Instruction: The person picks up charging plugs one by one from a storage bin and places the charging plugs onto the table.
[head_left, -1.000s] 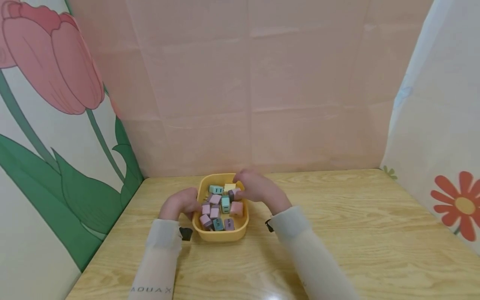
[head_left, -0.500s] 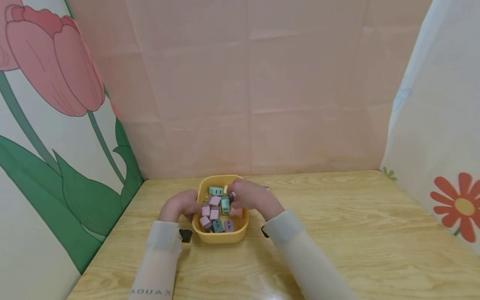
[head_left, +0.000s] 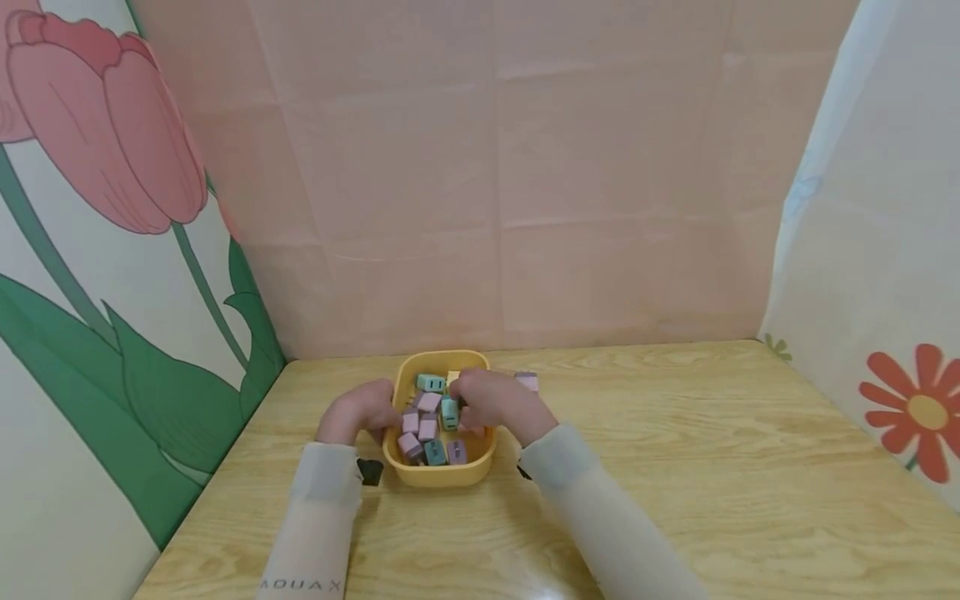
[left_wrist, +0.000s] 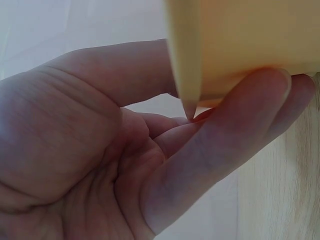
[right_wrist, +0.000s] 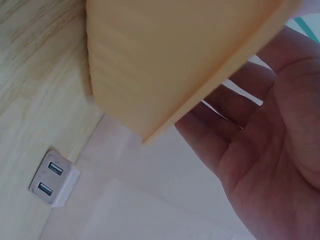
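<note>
The left hand (head_left: 358,410) has, as we see it, the yellow basket's side wall (head_left: 391,450) pinched between thumb and fingers. The right hand (head_left: 501,403) reaches over the opposite rim into the basket; its fingertips are hidden, so we cannot tell how far they are parted or whether they hold anything. Between the hands we find lilac plugs (head_left: 427,428) and a mint plug (head_left: 449,414); nearer us than both hands, a teal plug (head_left: 435,453). Just beyond the right hand, a lone two-port plug (right_wrist: 51,177) rests on the table (head_left: 675,467).
</note>
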